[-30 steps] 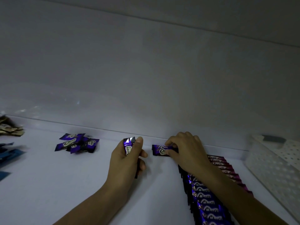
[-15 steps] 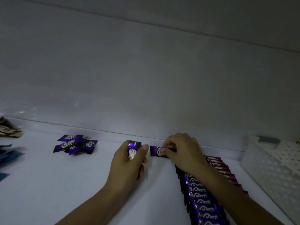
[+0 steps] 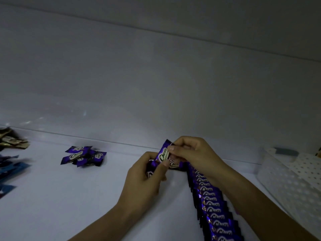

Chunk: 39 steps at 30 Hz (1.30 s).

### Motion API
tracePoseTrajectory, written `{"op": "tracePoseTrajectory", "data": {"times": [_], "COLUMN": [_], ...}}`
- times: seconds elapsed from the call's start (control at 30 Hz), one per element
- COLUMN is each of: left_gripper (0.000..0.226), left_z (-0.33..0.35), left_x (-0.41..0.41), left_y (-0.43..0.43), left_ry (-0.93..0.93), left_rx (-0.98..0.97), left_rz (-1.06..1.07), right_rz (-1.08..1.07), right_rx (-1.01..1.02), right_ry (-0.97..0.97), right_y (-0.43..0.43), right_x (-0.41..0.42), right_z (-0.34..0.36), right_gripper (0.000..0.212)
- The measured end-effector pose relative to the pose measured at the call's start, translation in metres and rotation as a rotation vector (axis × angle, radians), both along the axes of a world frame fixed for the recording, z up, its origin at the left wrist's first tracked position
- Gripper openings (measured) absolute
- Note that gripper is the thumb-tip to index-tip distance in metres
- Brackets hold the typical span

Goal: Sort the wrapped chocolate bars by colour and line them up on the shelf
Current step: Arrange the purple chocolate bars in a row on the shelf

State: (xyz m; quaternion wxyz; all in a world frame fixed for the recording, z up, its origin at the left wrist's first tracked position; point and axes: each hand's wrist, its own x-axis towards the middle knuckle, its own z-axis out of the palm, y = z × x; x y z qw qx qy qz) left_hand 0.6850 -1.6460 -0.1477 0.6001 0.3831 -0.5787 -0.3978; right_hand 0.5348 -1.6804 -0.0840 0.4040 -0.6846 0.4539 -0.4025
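- Judging from the head view, the purple lot is well along. A long row of purple bars point(image 3: 212, 204) runs from the front edge of the shelf point(image 3: 69, 197) back towards its rear edge, right of the middle, each bar overlapping the next like tiles.
- Left to do, I'd say, is a small loose heap of purple bars point(image 3: 83, 156) near the rear edge. It lies left of the middle and well apart from the row.
- At the left edge lie blue wrappers point(image 3: 12, 169) and, further back, gold-brown wrappers point(image 3: 12, 140). Both look unordered, as far as the dim light lets me tell.
- A white perforated basket point(image 3: 291, 180) stands by the right edge.
- The bar in hand point(image 3: 163, 153) is up off the shelf and tilted, just above the far end of the row near the rear edge.
- The left hand point(image 3: 144, 180) is curled round its lower end with the thumb on the label. It seems to hold at least one more purple bar beneath.
- The right hand point(image 3: 192, 153) pinches the bar's upper edge between thumb and forefinger, so both hands have it. The right forearm lies over the row.
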Motion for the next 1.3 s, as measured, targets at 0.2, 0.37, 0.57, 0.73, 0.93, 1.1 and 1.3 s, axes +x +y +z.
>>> {"op": "tracePoseTrajectory", "data": {"times": [0.2, 0.37, 0.57, 0.73, 0.93, 1.1, 1.3], "left_gripper": [0.01, 0.002, 0.032, 0.033, 0.022, 0.021, 0.013], "left_z": [-0.003, -0.004, -0.002, -0.003, -0.003, -0.002, -0.003], "left_x": [0.008, 0.006, 0.01, 0.011, 0.01, 0.009, 0.013], "left_y": [-0.011, -0.01, -0.017, -0.017, -0.016, -0.015, -0.018], "left_ry": [0.107, 0.02, 0.322, 0.382, 0.209, 0.255, 0.471], "left_rx": [0.136, 0.127, 0.32, 0.33, 0.254, 0.215, 0.279], "left_rz": [0.105, 0.129, 0.165, 0.044, 0.094, 0.055, 0.061], "right_rz": [0.017, 0.086, -0.141, -0.185, -0.225, -0.242, -0.052], "right_rx": [0.035, -0.142, -0.106, -0.171, -0.299, -0.344, -0.089], "right_ry": [0.012, 0.352, 0.554, 0.58, 0.629, 0.706, 0.258], "right_y": [-0.004, -0.01, -0.024, -0.028, -0.028, -0.027, -0.015], "right_x": [-0.002, -0.013, -0.026, -0.026, -0.024, -0.023, -0.007], "right_z": [-0.008, -0.01, -0.037, -0.046, -0.053, -0.054, -0.028], "right_gripper": [0.011, 0.012, 0.009, 0.006, 0.008, 0.015, 0.062]}}
